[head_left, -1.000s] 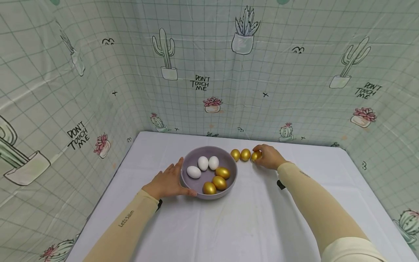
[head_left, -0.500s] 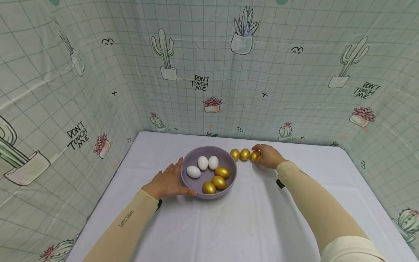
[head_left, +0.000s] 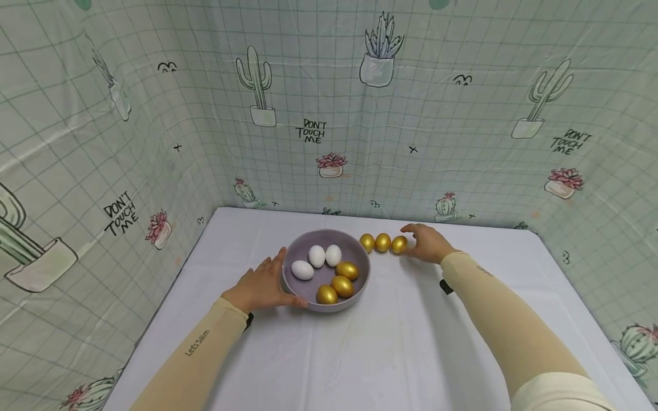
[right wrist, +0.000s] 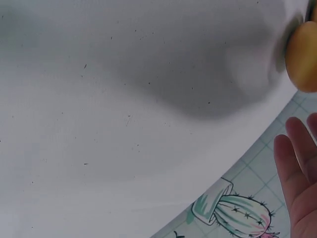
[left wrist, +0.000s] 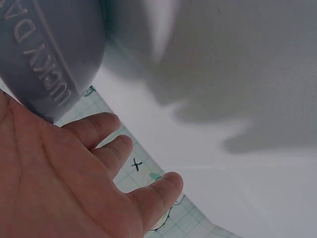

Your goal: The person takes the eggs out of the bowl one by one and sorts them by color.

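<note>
Over white cloth [head_left: 370,354], left grip [head_left: 259,285] splays against a bowl [head_left: 321,276]; right grip [head_left: 429,243] gapes, empty, beside a golden egg [head_left: 398,245].

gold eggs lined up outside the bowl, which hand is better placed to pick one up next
Probably the right hand: it holds nothing and is right beside the rightmost gold egg. The left hand is at the bowl, on the side away from that egg.

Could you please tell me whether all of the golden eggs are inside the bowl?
No, three golden eggs lie in a row on the white table, outside the bowl.
</note>
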Available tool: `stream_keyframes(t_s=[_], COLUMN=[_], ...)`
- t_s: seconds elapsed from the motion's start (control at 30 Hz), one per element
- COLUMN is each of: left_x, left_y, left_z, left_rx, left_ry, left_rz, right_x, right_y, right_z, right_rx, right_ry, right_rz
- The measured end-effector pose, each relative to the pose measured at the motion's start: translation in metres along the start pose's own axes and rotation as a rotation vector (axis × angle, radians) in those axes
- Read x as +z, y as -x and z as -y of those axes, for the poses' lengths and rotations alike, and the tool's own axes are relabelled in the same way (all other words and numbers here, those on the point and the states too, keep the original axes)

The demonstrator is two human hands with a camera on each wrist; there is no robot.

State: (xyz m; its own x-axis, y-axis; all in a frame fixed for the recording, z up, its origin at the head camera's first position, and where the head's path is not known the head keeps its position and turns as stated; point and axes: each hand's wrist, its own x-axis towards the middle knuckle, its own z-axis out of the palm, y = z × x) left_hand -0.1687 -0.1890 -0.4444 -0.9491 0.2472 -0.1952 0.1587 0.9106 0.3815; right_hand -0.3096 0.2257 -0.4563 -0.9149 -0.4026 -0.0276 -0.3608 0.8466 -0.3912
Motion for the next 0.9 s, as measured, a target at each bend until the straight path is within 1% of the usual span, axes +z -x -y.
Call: stream_keyframes(t_s=[0.23, 0.43, 0.6, 0.67, 0.8, 0.9], left_x=[0.000, 0.001, 0.002, 0.002, 0.001, 0.001], left_y=[0.000, -0.001, -0.001, -0.001, -0.001, 0.000], left_z=[0.000, 0.002, 0.002, 0.002, 0.000, 0.000], left_rx=[-0.001, -0.014, -0.009, -0.005, -0.005, -0.005], left_ry=[0.000, -0.008, -0.015, -0.016, -0.013, -0.012], left_rz=[0.006, 0.010, 0.006, 0.004, 0.005, 0.003], right_x=[-0.013, -0.023, -0.029, -0.029, -0.029, -0.025], right_y=[0.001, 0.000, 0.001, 0.001, 0.000, -0.003], right_z=[0.001, 0.013, 0.035, 0.045, 0.066, 0.082], right_rx=[0.016, -0.001, -0.075, -0.118, -0.197, -0.246], right_ry=[-0.018, -0.020, -0.025, -0.035, -0.055, -0.068], right_rz=[0.003, -0.016, -0.033, -0.039, -0.047, -0.032])
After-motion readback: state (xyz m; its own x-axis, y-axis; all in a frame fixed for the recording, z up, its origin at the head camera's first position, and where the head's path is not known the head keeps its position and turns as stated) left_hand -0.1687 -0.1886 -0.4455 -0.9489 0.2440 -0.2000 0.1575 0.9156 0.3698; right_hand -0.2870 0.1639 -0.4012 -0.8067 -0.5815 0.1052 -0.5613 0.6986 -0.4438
